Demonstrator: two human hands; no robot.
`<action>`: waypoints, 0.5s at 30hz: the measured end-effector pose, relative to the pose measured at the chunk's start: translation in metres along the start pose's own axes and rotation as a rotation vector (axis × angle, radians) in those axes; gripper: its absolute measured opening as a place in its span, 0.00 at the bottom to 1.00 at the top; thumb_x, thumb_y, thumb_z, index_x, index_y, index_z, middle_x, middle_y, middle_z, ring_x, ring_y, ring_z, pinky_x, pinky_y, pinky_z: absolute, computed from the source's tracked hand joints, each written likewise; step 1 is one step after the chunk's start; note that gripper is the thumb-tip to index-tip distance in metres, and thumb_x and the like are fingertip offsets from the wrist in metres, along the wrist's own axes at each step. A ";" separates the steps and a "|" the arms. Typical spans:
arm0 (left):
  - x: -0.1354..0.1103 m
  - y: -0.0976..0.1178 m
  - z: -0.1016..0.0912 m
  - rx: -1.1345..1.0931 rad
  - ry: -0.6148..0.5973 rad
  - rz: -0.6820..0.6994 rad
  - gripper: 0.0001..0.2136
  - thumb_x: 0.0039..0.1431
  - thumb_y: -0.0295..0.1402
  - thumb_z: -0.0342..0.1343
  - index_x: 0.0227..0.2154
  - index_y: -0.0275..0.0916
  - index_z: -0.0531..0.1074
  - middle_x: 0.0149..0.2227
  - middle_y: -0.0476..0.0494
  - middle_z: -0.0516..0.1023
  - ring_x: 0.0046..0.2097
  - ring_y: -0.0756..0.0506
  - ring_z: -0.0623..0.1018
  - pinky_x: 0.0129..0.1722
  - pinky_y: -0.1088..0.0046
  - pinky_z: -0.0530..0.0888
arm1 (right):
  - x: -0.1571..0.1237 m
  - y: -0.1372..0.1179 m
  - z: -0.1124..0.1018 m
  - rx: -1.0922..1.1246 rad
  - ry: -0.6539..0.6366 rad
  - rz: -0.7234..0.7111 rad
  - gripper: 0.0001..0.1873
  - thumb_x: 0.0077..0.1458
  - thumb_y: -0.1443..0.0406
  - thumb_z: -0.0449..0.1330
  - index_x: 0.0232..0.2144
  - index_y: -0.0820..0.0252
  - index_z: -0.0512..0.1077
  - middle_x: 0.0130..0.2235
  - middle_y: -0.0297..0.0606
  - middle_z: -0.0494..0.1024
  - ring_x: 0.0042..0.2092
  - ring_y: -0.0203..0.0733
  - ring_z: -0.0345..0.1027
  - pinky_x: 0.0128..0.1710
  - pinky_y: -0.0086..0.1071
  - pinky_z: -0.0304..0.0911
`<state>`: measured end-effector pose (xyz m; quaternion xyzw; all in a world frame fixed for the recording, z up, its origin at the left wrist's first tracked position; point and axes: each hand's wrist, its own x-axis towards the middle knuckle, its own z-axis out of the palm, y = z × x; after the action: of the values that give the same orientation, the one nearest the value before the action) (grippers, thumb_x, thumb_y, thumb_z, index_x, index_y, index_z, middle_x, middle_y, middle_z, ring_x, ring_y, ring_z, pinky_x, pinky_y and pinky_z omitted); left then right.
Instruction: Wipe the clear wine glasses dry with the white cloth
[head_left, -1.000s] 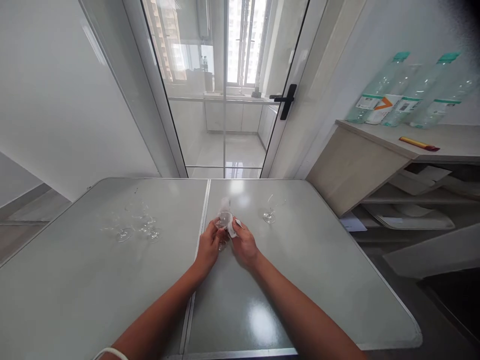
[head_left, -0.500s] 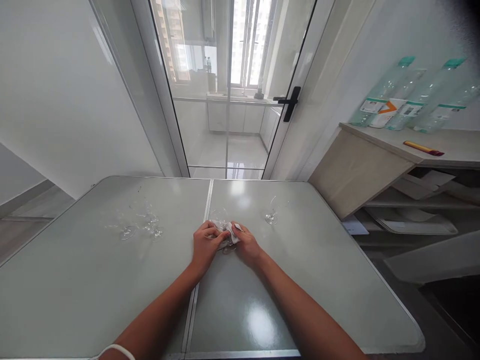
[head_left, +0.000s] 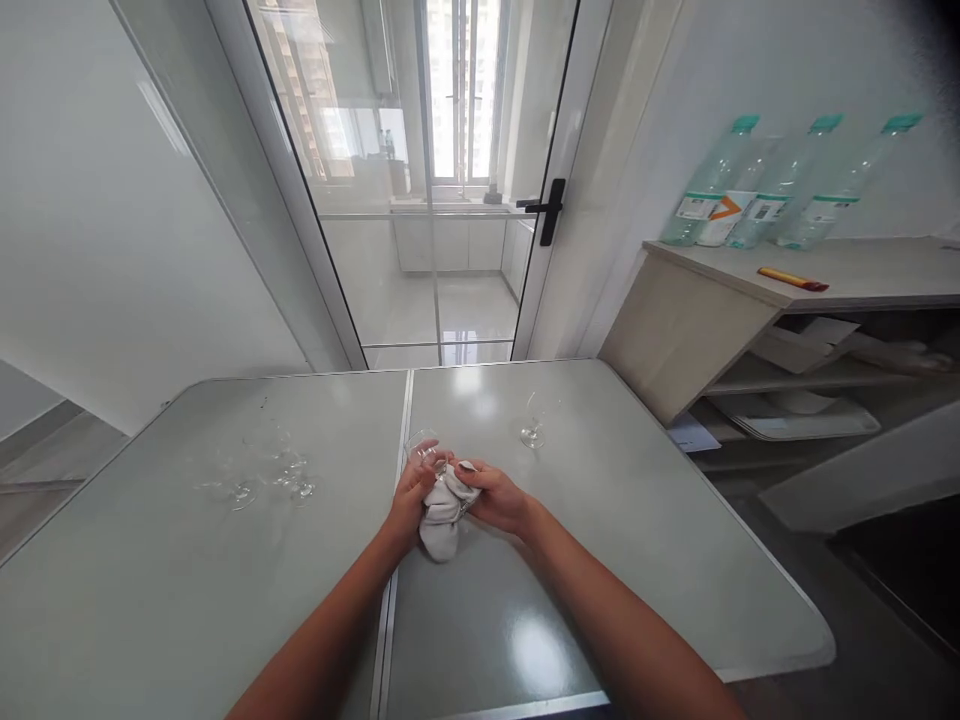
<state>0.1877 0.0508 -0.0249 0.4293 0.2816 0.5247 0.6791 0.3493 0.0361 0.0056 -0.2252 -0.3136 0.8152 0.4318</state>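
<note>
Head view: clear glasses [head_left: 287,474] stand toward the far left corner of the table [head_left: 187,600], outlines faint, count uncertain. Left hand [head_left: 409,494] grips a held glass [head_left: 421,447] mid-table, well in from the near edge; mouth toward the far edge, long axis slanting, stem hidden by hands and cloth [head_left: 441,520]. Right hand [head_left: 499,497] clasps the cloth. Farther right, across bare tabletop, another glass [head_left: 532,437] stands nearer the far edge.

btls [head_left: 766,207] w/ green caps [head_left: 826,124] on shelf [head_left: 889,264]
</note>
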 end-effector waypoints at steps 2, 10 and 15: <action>-0.001 -0.005 0.001 -0.026 0.034 0.034 0.28 0.56 0.48 0.67 0.56 0.44 0.67 0.47 0.41 0.78 0.46 0.41 0.80 0.48 0.64 0.75 | -0.001 -0.002 -0.003 -0.132 0.004 -0.043 0.16 0.51 0.55 0.69 0.29 0.61 0.72 0.29 0.31 0.68 0.31 0.35 0.58 0.35 0.29 0.55; 0.003 -0.007 -0.006 0.257 0.271 0.168 0.28 0.53 0.42 0.70 0.54 0.42 0.67 0.45 0.42 0.79 0.47 0.42 0.79 0.49 0.66 0.74 | -0.003 0.002 0.002 -1.339 0.024 -0.381 0.06 0.56 0.65 0.59 0.26 0.58 0.69 0.32 0.34 0.67 0.38 0.41 0.59 0.45 0.35 0.54; 0.002 0.006 -0.006 0.023 0.060 0.107 0.30 0.53 0.49 0.68 0.55 0.42 0.69 0.43 0.42 0.79 0.41 0.44 0.80 0.42 0.68 0.76 | 0.000 0.006 0.009 -0.600 -0.046 -0.123 0.17 0.57 0.53 0.60 0.24 0.58 0.65 0.27 0.32 0.63 0.32 0.39 0.55 0.38 0.33 0.56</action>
<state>0.1803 0.0551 -0.0220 0.4356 0.2843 0.5695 0.6365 0.3402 0.0304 0.0081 -0.3045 -0.5633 0.6633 0.3873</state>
